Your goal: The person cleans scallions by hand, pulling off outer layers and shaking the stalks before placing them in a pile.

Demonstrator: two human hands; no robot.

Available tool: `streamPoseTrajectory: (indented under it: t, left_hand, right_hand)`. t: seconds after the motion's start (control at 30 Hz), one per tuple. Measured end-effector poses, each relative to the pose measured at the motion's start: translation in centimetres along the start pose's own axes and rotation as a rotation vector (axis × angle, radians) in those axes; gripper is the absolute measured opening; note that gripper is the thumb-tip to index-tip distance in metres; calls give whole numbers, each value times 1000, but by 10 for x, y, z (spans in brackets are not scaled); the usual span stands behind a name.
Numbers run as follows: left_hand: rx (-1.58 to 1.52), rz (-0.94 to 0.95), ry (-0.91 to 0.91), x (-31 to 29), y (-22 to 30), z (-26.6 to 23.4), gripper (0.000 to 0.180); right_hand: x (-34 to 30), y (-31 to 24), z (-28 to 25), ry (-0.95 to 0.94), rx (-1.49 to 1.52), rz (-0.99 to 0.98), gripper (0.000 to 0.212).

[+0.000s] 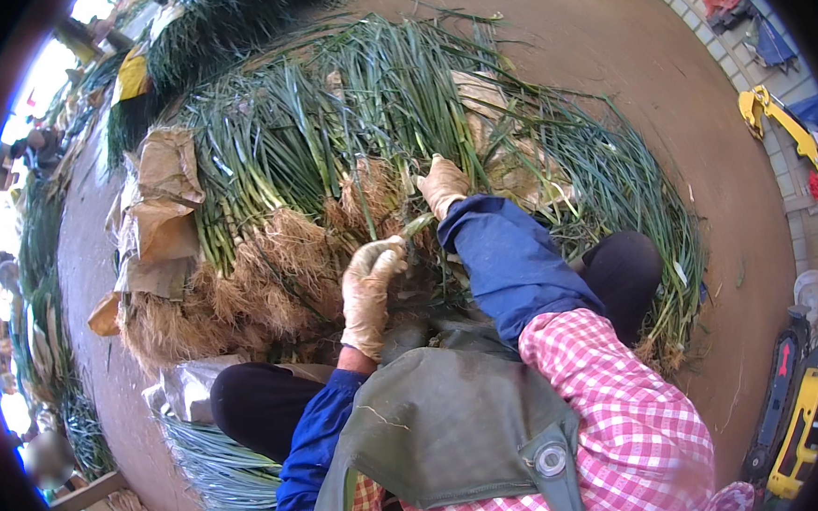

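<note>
On ground, onions piled roots toward person for easy reach. Left hand clamped on roots; right hand, at 12 o'clock, grips stalks.

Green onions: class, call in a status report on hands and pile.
Left hand gloved, gripping roots. Right hand gloved, on green onions. Brown paper beside pile.

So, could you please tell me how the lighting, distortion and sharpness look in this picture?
Head view: strong fisheye bending, with a black rim at the corners; the far left edge is blown out by bright daylight; the green onion pile and both gloved hands, left hand and right hand, are evenly lit and sharp; a small patch at the lower left is blurred.
</note>
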State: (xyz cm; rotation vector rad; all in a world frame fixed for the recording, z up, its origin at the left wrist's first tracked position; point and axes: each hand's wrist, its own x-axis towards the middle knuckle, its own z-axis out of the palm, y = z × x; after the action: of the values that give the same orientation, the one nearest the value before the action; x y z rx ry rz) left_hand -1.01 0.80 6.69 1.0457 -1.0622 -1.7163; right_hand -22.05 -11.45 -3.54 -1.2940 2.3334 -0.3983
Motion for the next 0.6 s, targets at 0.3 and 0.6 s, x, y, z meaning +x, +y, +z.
streamPoseTrajectory:
  t: [0.3,0.6]
  left_hand:
    - [-168,-75,57,19,-20,-24,24]
    - [-231,-49,28,32,-34,-8,23]
  right_hand:
    - [11,-14,-36,-8,779,-161,37]
    - [-13,33,-61,-397,1125,20,22]
